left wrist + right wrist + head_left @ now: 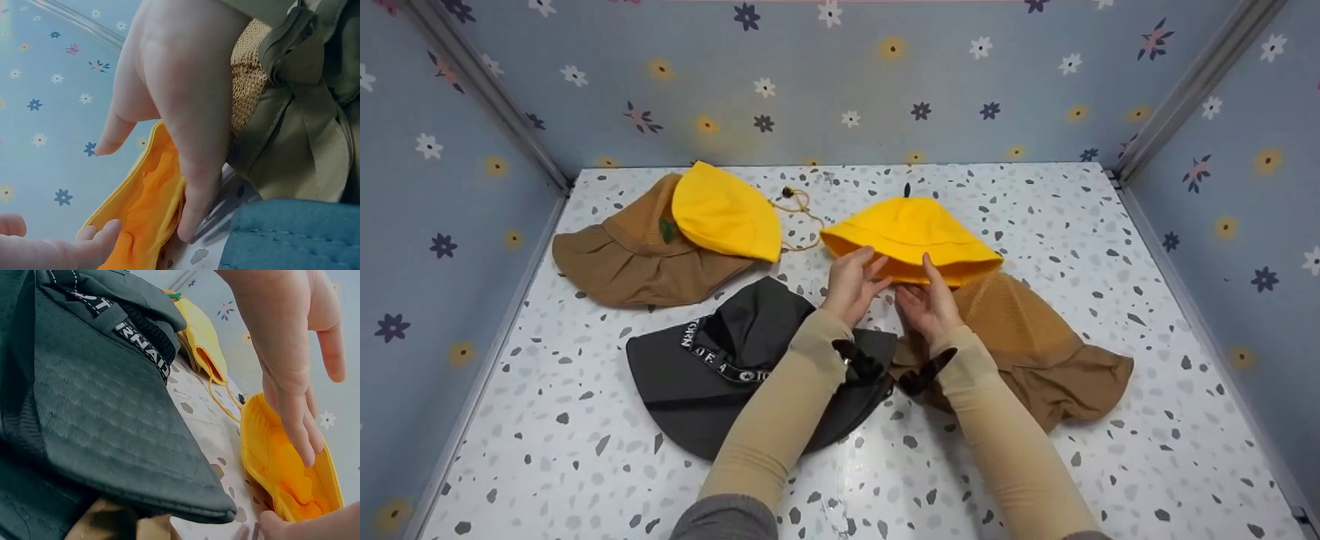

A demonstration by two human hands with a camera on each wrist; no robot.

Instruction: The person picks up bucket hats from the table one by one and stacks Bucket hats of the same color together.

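A yellow bucket hat (pixel 911 225) with a small dark stem on top stands at the back, its orange-yellow inside facing me. My left hand (pixel 851 289) is at the near left part of its brim. Beside it, my right hand (pixel 931 307) has its thumb raised in front of the brim and its fingers lower down. In the right wrist view, straight fingers overlap the opening of the yellow hat (pixel 264 439). The left wrist view shows the brim (pixel 135 191) between the two hands, with fingers extended and loosely spread.
A black hat (pixel 667 382) with a lettered band lies under my left forearm. One brown hat (pixel 1035 322) sits by my right wrist. At back left, another yellow hat (pixel 727 214) with a cord (pixel 810 217) overlaps a second brown hat (pixel 637 262). Flowered walls (pixel 847 82) border the speckled table (pixel 1147 465).
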